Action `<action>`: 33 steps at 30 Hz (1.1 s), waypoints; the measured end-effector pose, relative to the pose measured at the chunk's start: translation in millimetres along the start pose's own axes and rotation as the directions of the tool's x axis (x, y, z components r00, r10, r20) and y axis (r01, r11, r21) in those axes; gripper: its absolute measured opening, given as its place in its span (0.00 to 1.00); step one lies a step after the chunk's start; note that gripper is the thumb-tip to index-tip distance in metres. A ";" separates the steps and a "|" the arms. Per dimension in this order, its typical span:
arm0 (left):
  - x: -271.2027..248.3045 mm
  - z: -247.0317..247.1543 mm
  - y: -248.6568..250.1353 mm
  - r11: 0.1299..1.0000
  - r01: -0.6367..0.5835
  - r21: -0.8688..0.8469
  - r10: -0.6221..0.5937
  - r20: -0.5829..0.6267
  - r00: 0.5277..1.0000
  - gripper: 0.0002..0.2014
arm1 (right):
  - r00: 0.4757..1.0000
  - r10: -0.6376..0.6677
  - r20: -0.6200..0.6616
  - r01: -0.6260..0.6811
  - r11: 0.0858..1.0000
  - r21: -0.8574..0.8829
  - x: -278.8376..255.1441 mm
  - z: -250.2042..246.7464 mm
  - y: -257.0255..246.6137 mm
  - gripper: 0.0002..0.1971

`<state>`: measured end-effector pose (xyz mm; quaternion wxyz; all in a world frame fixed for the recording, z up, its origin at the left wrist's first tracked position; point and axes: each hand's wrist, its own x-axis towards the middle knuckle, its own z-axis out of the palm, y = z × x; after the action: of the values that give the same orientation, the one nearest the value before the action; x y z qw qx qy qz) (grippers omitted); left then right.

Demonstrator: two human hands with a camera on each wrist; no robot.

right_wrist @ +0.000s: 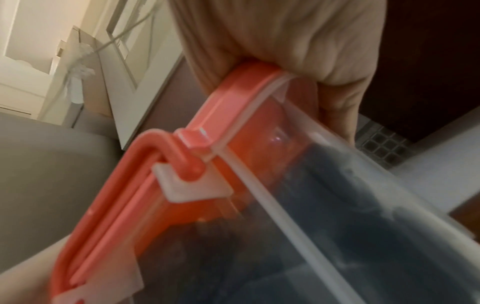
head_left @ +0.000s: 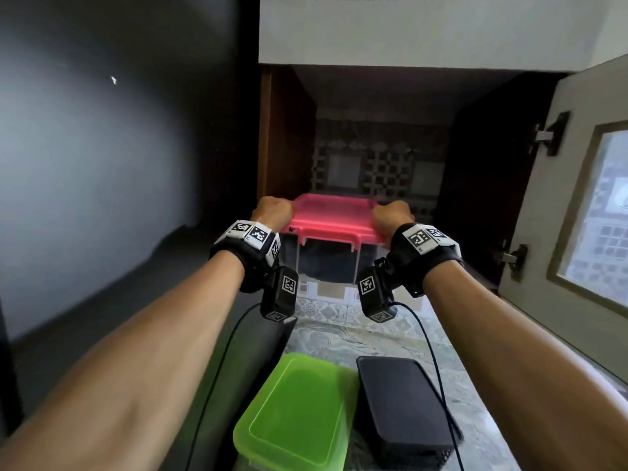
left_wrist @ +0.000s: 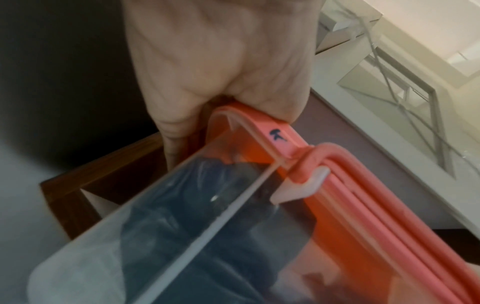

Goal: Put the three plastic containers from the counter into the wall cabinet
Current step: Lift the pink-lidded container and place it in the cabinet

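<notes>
A clear plastic container with a pink lid is held up at the mouth of the open wall cabinet. My left hand grips its left edge and my right hand grips its right edge. In the left wrist view my left hand curls over the pink lid's corner; the right wrist view shows my right hand wrapped round the other pink lid corner. On the counter below lie a container with a green lid and a black container.
The cabinet door stands open at the right, its hinges facing in. A dark panel fills the left. The patterned counter runs under the cabinet. Cables hang from both wrist cameras over the counter.
</notes>
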<state>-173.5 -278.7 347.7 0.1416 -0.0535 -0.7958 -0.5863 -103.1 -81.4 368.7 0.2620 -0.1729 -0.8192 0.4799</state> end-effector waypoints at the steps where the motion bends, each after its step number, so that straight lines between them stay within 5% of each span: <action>1: 5.4 2.0 0.5 1.000 0.000 0.008 0.000 0.002 1.000 0.20 | 1.000 0.001 0.006 -0.001 1.000 -0.004 9.5 3.5 0.4 0.21; 7: -0.4 8.5 15.3 0.990 0.062 0.130 -0.045 -0.130 0.991 0.20 | 0.997 0.001 0.073 0.001 1.000 -0.025 34.5 14.8 -3.8 0.23; 10: -24.3 14.5 24.3 0.933 -0.073 0.351 0.163 -0.232 0.959 0.19 | 0.999 -0.036 0.005 0.035 0.996 0.080 33.4 18.5 -0.4 0.24; 14: -48.2 26.4 7.7 0.698 -0.465 0.544 0.633 -0.165 0.756 0.21 | 0.916 -0.389 -0.101 0.397 0.913 0.087 -9.1 26.3 19.9 0.22; 16: -52.5 31.0 -8.7 0.545 -0.537 0.644 0.750 -0.089 0.655 0.20 | 0.801 -0.578 -0.157 0.579 0.814 -0.044 -25.6 36.6 33.3 0.24; 18: -48.5 32.6 -21.3 0.458 -0.540 0.706 0.781 -0.030 0.623 0.21 | 0.738 -0.651 -0.176 0.635 0.759 -0.148 -26.4 46.6 40.8 0.25; 20: -38.0 30.8 -26.1 0.459 -0.531 0.713 0.764 -0.012 0.645 0.23 | 0.741 -0.656 -0.143 0.626 0.753 -0.204 -18.1 54.4 41.8 0.24; 25: -11.9 28.8 -22.1 0.473 -0.448 0.758 0.607 0.088 0.790 0.28 | 0.783 -0.622 -0.027 0.589 0.754 -0.290 2.4 68.3 34.0 0.26; 33: -19.9 32.1 -20.9 0.603 -0.380 0.701 0.520 0.016 0.854 0.24 | 0.829 -0.558 0.035 0.544 0.790 -0.282 8.7 70.6 33.1 0.30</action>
<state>-165.0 -253.0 314.0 0.3698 -0.1410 -0.8965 -0.1994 -151.0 -110.0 313.5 0.3836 0.0262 -0.8865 0.2576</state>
